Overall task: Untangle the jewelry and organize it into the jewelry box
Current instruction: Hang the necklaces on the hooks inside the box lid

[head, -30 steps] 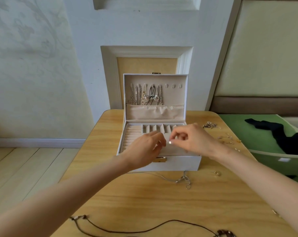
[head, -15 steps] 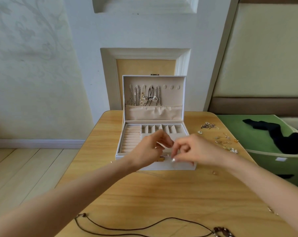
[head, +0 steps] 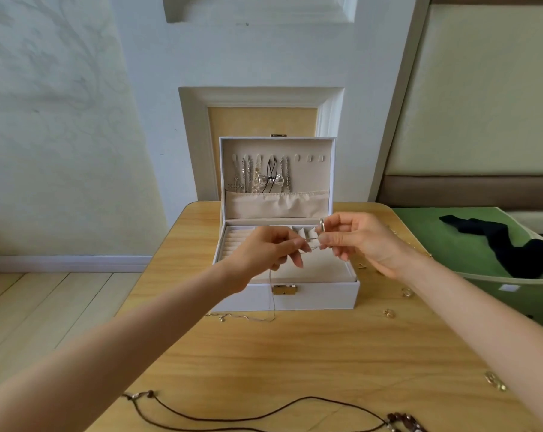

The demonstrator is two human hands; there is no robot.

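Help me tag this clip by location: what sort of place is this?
Likely a room in a home, perhaps a bedroom: a beige padded wall panel, a green plastic basket holding a black garment, and a white jewelry box open on a light wooden table.

Two hands, the left hand [head: 264, 254] and the right hand [head: 363, 241], share one grip on one thin chain [head: 314, 243], with one ring [head: 321, 225] at the right fingertips. Behind the grip stands one jewelry box [head: 326, 296]; its lid has eight hooks [head: 309, 157], five of them hung with necklaces [head: 257, 179]. Right of the grip, at least four small gold pieces [head: 406, 292] lie on the counter [head: 295, 363]. Nearer than the grip lies one brown cord necklace [head: 233, 418].
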